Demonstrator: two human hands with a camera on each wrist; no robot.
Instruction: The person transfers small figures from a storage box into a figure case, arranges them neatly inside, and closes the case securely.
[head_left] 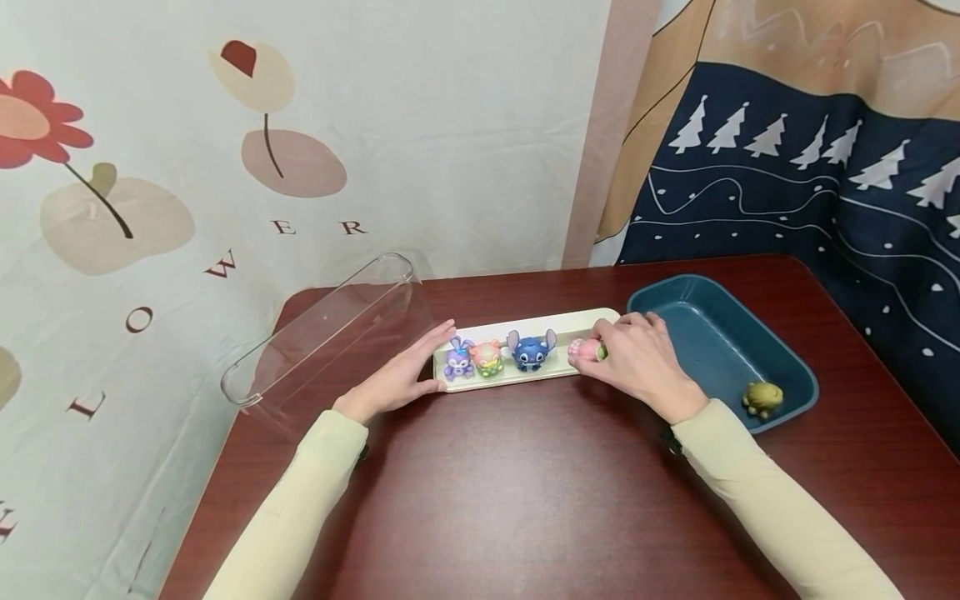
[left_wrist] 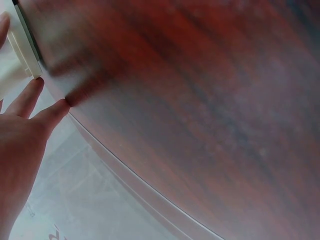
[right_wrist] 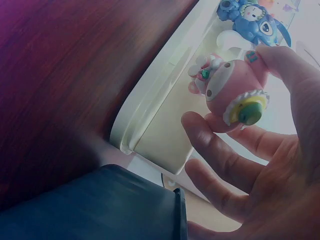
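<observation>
My left hand [head_left: 401, 372] rests with extended fingers at the left end of a long cream tray [head_left: 573, 323]; in the left wrist view, a fingertip of the hand [left_wrist: 25, 140] meets the tray's edge. A purple rabbit figurine [head_left: 458, 360], a pink bear-like figurine [head_left: 487, 360] and a blue big-eared figurine [head_left: 530, 352] stand in a row inside. Over the right end, my right hand [head_left: 641, 354] pinches a pink figurine [right_wrist: 235, 85] between thumb and fingers. That figurine is tilted sideways, its green-and-yellow part facing the right palm.
A blue basin [head_left: 693, 321] stands right of the tray, holding an olive-green figurine [head_left: 763, 398]. To the left, a long clear plastic cover [head_left: 322, 333] leans at the table's back left edge. Printed cloth [head_left: 465, 150] hangs behind the brown table [head_left: 510, 492].
</observation>
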